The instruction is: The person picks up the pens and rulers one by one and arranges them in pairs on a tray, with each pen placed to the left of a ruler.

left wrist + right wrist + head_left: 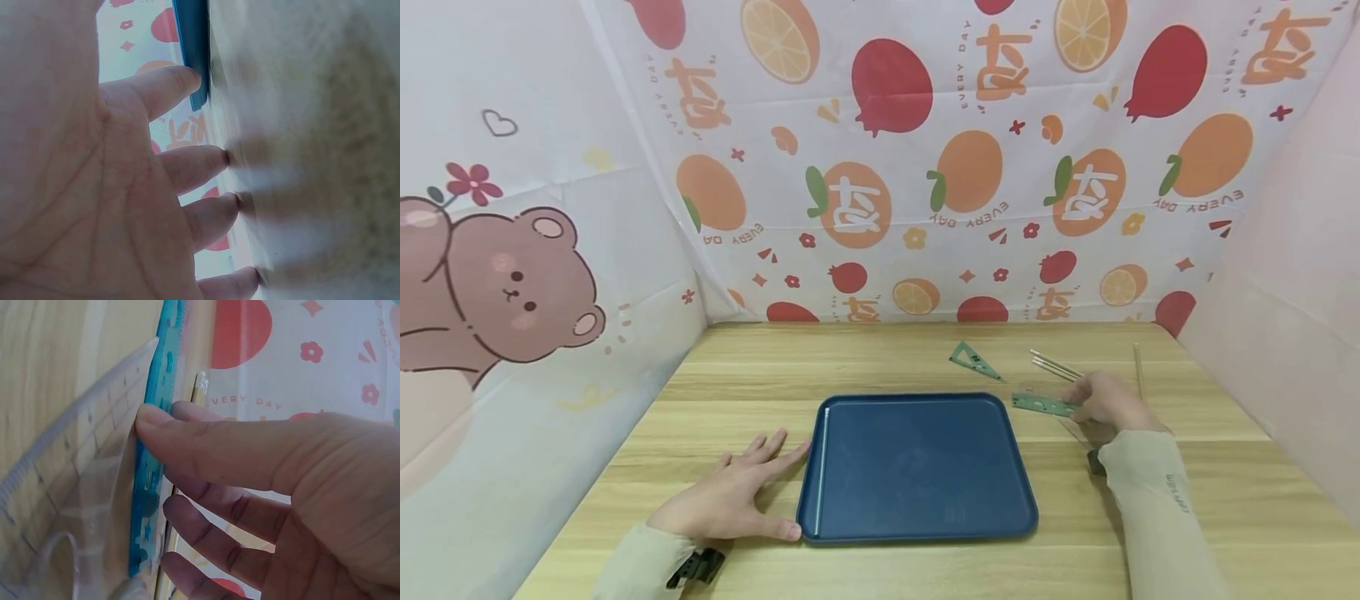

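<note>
Matt blue plastic tray [917,525], wood-grain table [850,358]

Your head view is bright and evenly lit with soft, diffuse light, so the left hand [730,500] and the blue tray [917,467] throw only faint shadows on the wooden table [865,350], and the wide lens bends the table edges and cloth walls outward toward 3 and 9 o'clock. Your left wrist view is smeared, with the tabletop from 12 to 5 o'clock a soft blur. Your right wrist view is sharper, though the clear ruler [69,487] at 8 o'clock goes hazy.
</note>
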Demonstrator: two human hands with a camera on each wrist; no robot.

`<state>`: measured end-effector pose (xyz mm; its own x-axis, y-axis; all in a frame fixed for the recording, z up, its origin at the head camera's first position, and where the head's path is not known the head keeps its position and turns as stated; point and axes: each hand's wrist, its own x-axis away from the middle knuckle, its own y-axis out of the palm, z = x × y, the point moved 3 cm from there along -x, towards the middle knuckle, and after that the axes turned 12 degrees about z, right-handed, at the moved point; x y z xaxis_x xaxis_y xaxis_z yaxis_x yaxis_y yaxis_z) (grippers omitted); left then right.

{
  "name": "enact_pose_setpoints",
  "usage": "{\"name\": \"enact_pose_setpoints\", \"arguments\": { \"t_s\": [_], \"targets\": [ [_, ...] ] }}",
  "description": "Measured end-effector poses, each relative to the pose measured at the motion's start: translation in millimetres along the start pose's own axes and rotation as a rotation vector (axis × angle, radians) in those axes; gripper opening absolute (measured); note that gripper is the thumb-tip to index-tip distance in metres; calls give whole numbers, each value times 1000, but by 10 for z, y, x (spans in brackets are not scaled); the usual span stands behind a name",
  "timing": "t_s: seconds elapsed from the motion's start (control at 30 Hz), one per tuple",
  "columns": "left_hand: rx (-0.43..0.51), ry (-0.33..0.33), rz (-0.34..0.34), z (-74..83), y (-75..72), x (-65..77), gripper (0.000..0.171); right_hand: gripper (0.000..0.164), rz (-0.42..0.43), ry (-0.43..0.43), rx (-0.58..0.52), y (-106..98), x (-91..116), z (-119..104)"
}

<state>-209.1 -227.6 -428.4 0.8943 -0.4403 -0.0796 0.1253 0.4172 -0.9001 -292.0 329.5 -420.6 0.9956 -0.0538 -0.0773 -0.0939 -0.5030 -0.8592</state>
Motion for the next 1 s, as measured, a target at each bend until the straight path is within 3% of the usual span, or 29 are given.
{"name": "enact_pose_setpoints", "arguments": {
  "t_s": [0.27,0.43,0.6,1.0],
  "targets": [
    [3,1,-5,3,4,-6,113,27,-62,-75,100,-24,-47,-27],
    [5,-7,-5,1,6,-1,113,28,-97,-80,148,-28,-79,-50],
    [-7,-5,3,-7,8,-3,114,28,-111,-66,129,-32,-88,-47],
    [-10,-17,-12,-15,-4,-13,115,22,-101,-133,109,-52,-73,-82]
  ]
}}
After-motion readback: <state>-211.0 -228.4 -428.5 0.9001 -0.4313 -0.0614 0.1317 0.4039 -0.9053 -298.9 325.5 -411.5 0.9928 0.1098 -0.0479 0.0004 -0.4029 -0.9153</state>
